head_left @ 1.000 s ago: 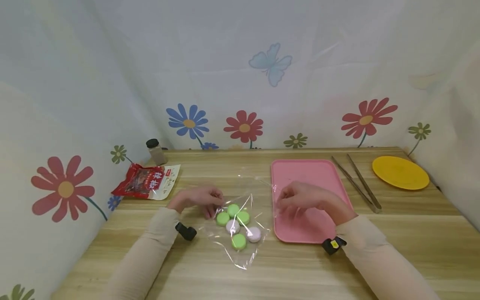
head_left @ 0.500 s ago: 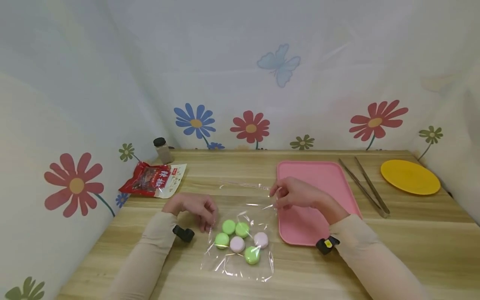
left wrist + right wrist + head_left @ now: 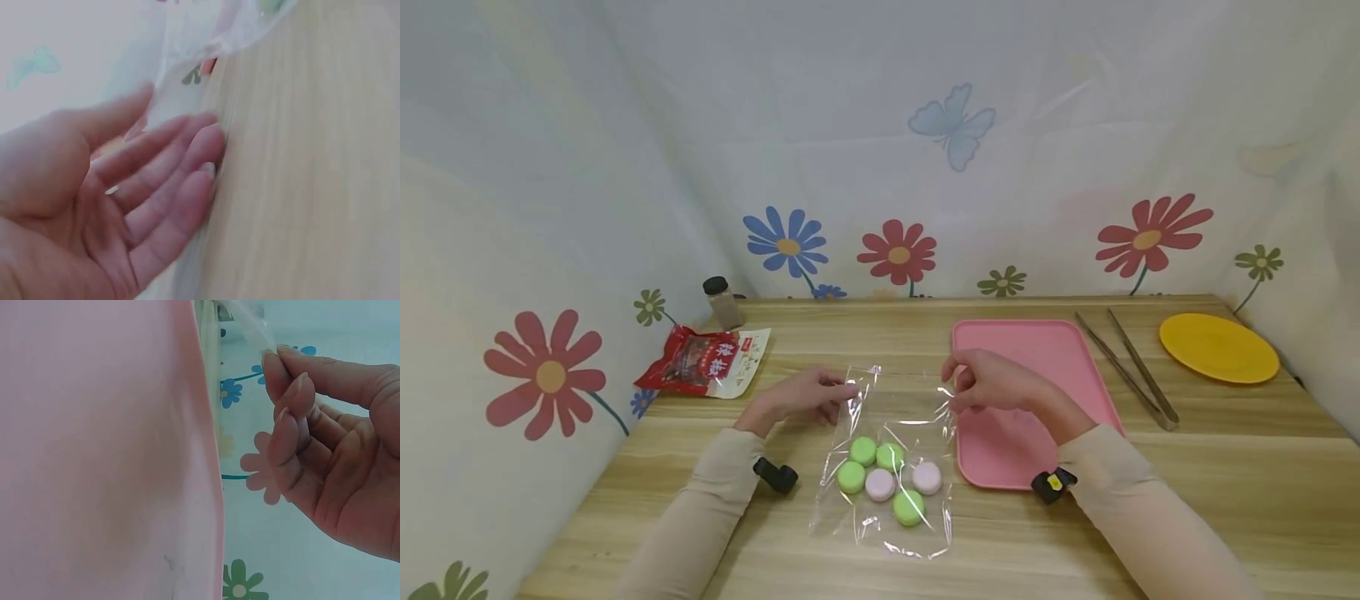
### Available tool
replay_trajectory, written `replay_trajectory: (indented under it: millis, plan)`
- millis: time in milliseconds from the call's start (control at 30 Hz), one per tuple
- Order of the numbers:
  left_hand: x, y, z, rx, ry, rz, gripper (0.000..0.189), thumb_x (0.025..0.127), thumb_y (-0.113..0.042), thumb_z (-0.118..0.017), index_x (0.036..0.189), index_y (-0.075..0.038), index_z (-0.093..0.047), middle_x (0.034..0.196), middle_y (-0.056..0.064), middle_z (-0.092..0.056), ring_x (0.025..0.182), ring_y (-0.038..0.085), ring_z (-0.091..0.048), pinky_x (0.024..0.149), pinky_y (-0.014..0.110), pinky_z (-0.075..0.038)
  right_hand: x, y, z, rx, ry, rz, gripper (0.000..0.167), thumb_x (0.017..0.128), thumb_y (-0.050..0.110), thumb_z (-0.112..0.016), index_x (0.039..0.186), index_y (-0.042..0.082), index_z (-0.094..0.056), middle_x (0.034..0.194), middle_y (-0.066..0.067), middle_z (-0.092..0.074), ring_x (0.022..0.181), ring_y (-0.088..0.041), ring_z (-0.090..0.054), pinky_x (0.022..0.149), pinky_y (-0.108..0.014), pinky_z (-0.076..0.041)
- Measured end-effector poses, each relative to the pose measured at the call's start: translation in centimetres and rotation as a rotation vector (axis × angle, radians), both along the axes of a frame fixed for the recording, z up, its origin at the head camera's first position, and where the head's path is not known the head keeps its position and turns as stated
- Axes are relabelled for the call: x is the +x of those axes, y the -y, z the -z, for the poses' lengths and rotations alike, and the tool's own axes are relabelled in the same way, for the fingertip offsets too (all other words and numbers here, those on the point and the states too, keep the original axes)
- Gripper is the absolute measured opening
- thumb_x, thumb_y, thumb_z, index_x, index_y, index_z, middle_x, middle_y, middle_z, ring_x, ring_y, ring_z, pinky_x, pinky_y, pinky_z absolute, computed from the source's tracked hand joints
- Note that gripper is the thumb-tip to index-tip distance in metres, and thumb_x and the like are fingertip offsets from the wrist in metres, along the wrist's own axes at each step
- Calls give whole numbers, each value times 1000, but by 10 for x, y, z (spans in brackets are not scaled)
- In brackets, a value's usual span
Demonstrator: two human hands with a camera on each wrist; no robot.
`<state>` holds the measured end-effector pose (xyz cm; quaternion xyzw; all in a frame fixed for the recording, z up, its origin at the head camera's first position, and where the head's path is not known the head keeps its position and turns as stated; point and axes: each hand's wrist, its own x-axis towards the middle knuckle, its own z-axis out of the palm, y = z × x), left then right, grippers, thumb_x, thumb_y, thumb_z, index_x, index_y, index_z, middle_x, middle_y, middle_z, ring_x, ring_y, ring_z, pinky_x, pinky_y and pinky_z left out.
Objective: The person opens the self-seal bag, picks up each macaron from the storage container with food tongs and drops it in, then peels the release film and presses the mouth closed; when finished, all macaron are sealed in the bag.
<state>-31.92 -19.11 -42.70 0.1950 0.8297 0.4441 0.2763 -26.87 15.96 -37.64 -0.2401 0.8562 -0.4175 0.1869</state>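
A clear plastic bag (image 3: 887,425) holds several green macarons (image 3: 909,507) and two pale lilac macarons (image 3: 927,477) in its lower part. At the bag's upper right corner, my right hand (image 3: 992,383) pinches the film between thumb and forefinger, above the pink tray's left edge. The right wrist view shows the pinched film (image 3: 256,328) running up from the fingertips. My left hand (image 3: 805,396) is at the bag's upper left edge, its thumb touching or very near the film. In the left wrist view, its fingers (image 3: 169,212) lie loosely bent, apart from the thumb, with nothing gripped.
A pink tray (image 3: 1022,458) lies to the right of the bag. Beyond it are metal tongs (image 3: 1131,371) and a yellow plate (image 3: 1219,348). At the back left, a red food packet (image 3: 700,362) lies near a black-capped jar (image 3: 724,304). Patterned cloth hangs behind.
The bag has come toward me and been spread flatter, its macarons spreading out. My right hand has taken its upper right corner. My left hand has shifted up along the left edge.
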Motion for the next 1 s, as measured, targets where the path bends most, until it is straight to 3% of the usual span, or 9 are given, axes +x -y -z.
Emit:
replay_trajectory:
  millis: [167,400,567,667,833,1000]
  plan:
    - [-1,-3,1,146,24,-148,26,96,-16,-68,115,3,-70,97,13,-74,81,21,-70,75,36,-60,-2,0,-3,10,-18,35,39,89,1,-72,123,-4,-55,83,-9,-69,78,-29,-70,70,-38,-60]
    - [3,-5,1,229,56,-225,27,96,-9,-67,116,9,-68,100,15,-74,86,19,-72,79,36,-60,-12,2,-4,55,-42,137,34,89,3,-74,118,-3,-57,84,-9,-70,71,-26,-67,65,-35,-58]
    - [6,-5,6,241,86,-276,29,96,-11,-68,118,9,-68,100,15,-75,85,18,-72,77,34,-60,-14,17,-12,64,-236,245,17,92,12,-70,102,1,-63,94,-11,-68,85,-25,-65,73,-37,-57]
    - [8,-4,6,251,97,-306,28,96,-11,-68,117,8,-69,99,15,-75,84,18,-73,76,34,-60,-12,42,-23,37,-321,305,16,94,19,-69,101,4,-70,103,-11,-69,96,-26,-63,79,-39,-56]
    - [11,-4,6,272,96,-320,28,95,-15,-70,116,5,-71,101,15,-75,88,21,-73,79,36,-60,-9,95,-36,-1,-390,188,15,94,19,-71,102,9,-79,104,-3,-75,101,-20,-67,87,-37,-55]
    - [13,-4,4,277,54,-313,31,94,-18,-72,117,2,-72,108,14,-74,93,22,-73,83,37,-59,-16,127,-30,55,-443,88,16,94,13,-71,104,5,-79,105,-6,-76,100,-18,-69,86,-32,-55]
